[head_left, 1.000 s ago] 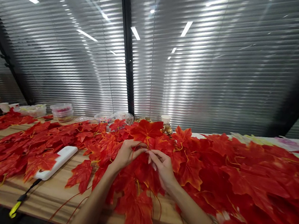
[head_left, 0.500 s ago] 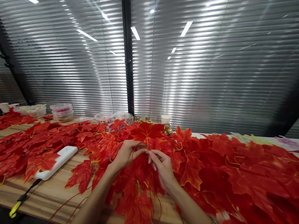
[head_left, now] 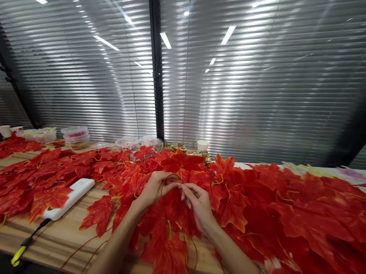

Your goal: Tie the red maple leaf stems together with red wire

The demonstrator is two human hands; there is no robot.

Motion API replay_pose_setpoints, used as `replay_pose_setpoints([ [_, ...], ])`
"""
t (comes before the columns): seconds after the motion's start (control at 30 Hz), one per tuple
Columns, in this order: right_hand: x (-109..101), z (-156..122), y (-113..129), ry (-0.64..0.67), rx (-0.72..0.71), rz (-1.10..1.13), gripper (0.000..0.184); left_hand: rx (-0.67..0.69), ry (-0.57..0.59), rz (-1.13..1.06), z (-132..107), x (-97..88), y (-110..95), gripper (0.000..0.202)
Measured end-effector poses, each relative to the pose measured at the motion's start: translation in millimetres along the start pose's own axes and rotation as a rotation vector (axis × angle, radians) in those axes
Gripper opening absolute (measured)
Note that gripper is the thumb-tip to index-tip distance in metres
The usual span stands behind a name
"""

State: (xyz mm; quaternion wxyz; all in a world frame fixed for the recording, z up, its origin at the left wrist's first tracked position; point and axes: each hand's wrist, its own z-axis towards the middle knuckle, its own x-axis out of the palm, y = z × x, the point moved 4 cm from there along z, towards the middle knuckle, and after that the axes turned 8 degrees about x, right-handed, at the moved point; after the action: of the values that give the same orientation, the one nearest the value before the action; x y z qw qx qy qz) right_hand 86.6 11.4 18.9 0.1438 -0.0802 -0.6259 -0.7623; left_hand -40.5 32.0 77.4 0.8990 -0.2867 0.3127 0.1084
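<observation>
My left hand [head_left: 157, 188] and my right hand [head_left: 199, 203] meet fingertip to fingertip in the middle, both closed in a pinch. A thin red cord [head_left: 162, 187] loops over the left fingers and runs between the pinches. More of the same cord trails down over the table on both sides. Just beyond my fingers a red artificial maple leaf [head_left: 183, 160] stands up, its attachment hidden. Below my hands hangs another maple leaf [head_left: 167, 262] with a yellow stem. The exact spot where my fingertips press is too small to make out.
Red maple leaves [head_left: 314, 211] are heaped across the wooden table [head_left: 46, 240]. A white power bank [head_left: 73, 197] with a dark cable lies at left. Plastic tubs [head_left: 75, 137], a paper cup [head_left: 202, 146] and gold wrapping stand along the back, before window blinds [head_left: 259, 84].
The maple leaf beyond my fingers has tipped lower on its right side, showing more gold wrapping behind it. Both hands stay nearly in place.
</observation>
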Motion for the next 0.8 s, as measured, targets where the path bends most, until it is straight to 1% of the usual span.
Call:
replay_pose_setpoints([
  [0.33,-0.3,0.8,-0.9,0.012,0.011,0.005,0.02,-0.002,0.003,-0.011,0.0,0.9,-0.7,0.02],
  [0.53,-0.5,1.0,-1.9,0.014,0.022,-0.006,0.024,-0.012,0.012,-0.006,-0.5,0.7,1.3,0.022],
  [0.8,0.3,0.5,-0.6,0.012,0.025,0.005,0.022,-0.01,0.006,-0.009,-1.1,0.3,1.1,0.022],
])
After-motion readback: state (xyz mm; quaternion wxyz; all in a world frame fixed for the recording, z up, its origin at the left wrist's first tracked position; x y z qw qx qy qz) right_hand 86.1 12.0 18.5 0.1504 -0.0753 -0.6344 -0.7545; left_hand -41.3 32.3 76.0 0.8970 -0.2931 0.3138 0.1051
